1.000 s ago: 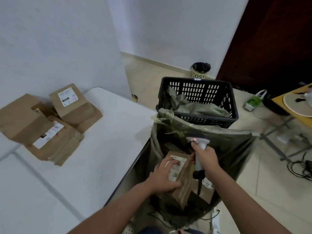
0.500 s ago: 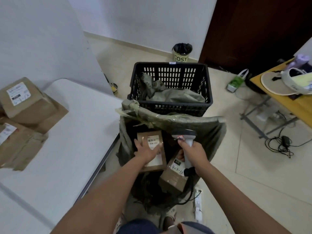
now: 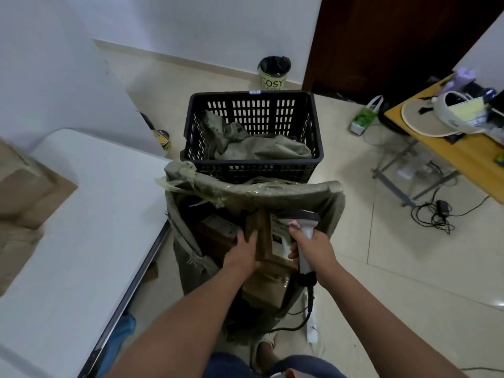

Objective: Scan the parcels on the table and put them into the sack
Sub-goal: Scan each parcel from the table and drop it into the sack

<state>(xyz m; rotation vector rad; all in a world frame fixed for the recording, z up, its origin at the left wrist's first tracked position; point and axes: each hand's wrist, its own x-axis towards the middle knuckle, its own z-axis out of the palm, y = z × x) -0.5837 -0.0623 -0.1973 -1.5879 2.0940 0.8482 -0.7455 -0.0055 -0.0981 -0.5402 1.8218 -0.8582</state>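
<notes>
Reached into the open mouth of the olive-green woven plastic sack, rim crinkled and rolled, standing on the floor against the right edge of the white tabletop. Left hand lay with fingers curled over the left side of a brown cardboard parcel with a white printed label, tilted inside the sack above other brown boxes. Right hand clenched round the handle of a grey plastic handheld barcode scanner, its head just over the label, black cable trailing down to the tiled floor. Sat just beyond the sack: a black slotted plastic crate holding crumpled green sacking. Remained at the tabletop's far left edge: more creased brown cardboard parcels, well apart from the sack, smooth bare surface between.
</notes>
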